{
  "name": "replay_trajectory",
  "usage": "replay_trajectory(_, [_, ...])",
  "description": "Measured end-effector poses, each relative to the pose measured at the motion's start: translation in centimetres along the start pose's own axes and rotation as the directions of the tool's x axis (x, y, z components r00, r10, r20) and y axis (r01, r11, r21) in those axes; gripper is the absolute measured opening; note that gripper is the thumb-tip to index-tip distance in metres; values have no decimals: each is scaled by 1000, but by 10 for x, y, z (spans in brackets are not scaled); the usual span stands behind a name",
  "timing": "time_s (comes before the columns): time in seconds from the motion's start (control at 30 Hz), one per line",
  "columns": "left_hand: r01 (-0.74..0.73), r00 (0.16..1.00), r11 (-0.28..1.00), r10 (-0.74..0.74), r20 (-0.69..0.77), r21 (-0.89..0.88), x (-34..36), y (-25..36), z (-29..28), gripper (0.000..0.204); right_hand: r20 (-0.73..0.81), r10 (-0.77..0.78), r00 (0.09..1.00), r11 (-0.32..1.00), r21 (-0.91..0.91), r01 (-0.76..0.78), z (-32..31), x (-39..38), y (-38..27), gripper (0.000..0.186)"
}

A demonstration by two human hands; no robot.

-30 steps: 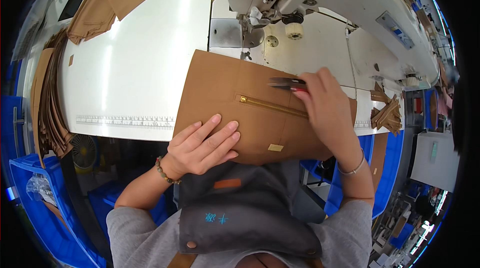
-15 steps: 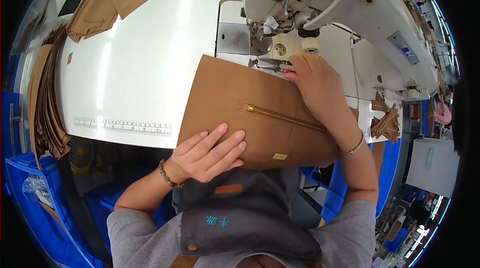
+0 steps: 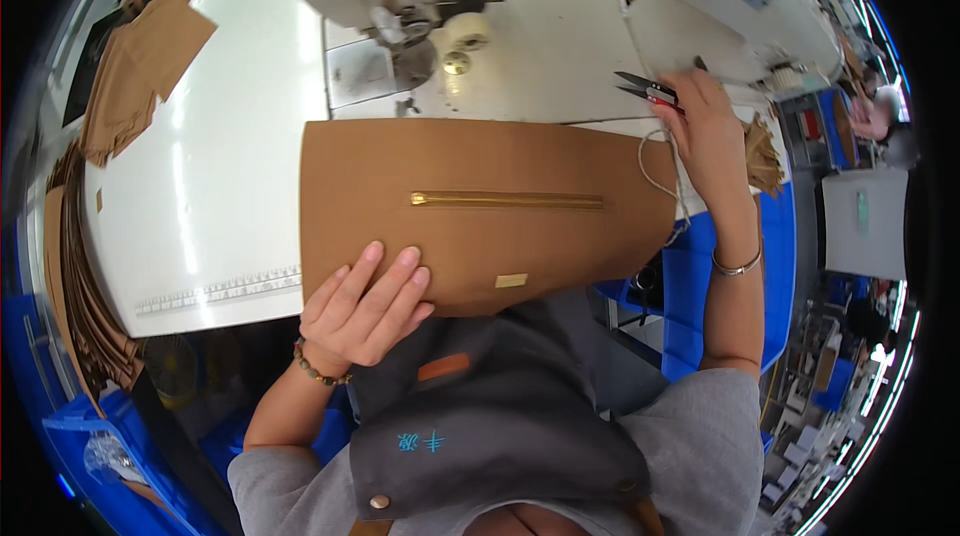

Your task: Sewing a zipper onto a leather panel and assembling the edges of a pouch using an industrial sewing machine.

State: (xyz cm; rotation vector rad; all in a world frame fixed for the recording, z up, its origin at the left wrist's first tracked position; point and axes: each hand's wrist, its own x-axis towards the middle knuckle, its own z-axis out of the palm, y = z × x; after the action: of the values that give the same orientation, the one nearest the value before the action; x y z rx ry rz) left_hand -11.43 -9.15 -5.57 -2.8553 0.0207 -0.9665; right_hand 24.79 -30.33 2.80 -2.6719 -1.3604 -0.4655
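A brown leather-like panel [image 3: 480, 156] lies across the front edge of the table and down toward my apron. It carries a gold zipper [image 3: 510, 200] and a small gold tag [image 3: 511, 281]. My left hand [image 3: 362, 311] rests flat on its near left corner, fingers stretched out. Beyond the panel's right end, my right hand [image 3: 703, 121] is closed around thread snips [image 3: 645, 91]. Their dark blades point left, apart from the panel, and a red part shows by my fingers. A pale cord [image 3: 645, 161] loops over the panel's right edge.
A sewing machine [image 3: 430, 6] stands beyond the panel. Brown pieces [image 3: 140, 66] lie at the far left of the white table [image 3: 230, 186], with a hanging stack [image 3: 75, 266] nearer. Brown scraps [image 3: 764, 154] sit at right. Blue bins [image 3: 690, 281] flank me below the table.
My right hand has carried the snips right, away from the machine's needle area. The panel now lies straighter and clear of the machine, its whole zipper showing. The view has shifted too.
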Motion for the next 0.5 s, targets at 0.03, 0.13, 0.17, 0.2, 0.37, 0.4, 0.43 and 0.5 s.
replay_trajectory(0.03, [7, 1000, 1000, -8, 26, 14, 0, 0, 0, 30, -47, -46, 998, 999, -4, 46, -1, -6, 8, 28])
replay_trajectory(0.13, [4, 1000, 1000, -4, 3, 1, 4, 1, 1, 28, -216, -99, 971, 948, 277, 159, 1, -13, 6, 27])
replay_trajectory(0.17, [12, 1000, 1000, -12, 3, 23, 6, 2, 1, 27, -109, -119, 987, 903, 401, 153, 2, -12, -2, 29])
replay_trajectory(0.2, [27, 1000, 1000, -27, -7, 1, 8, 3, 0, 24, -56, -145, 988, 830, 537, 152, 5, -10, -14, 32])
replay_trajectory(0.37, [60, 998, 996, -62, -28, -61, 11, 6, 0, 28, 206, -365, 908, 787, 589, 182, -3, 14, -69, 37])
replay_trajectory(0.4, [62, 997, 992, -68, -45, -109, 7, 6, 0, 32, 334, -417, 845, 798, 580, 165, -10, 15, -76, 34])
replay_trajectory(0.43, [69, 997, 993, -73, -40, -92, 1, 7, 2, 32, 278, -468, 839, 751, 626, 211, -17, 11, -81, 34])
replay_trajectory(0.5, [182, 983, 982, -182, 15, -57, -16, 10, 8, 29, -229, -647, 727, 685, 243, 687, -36, -25, -94, 21])
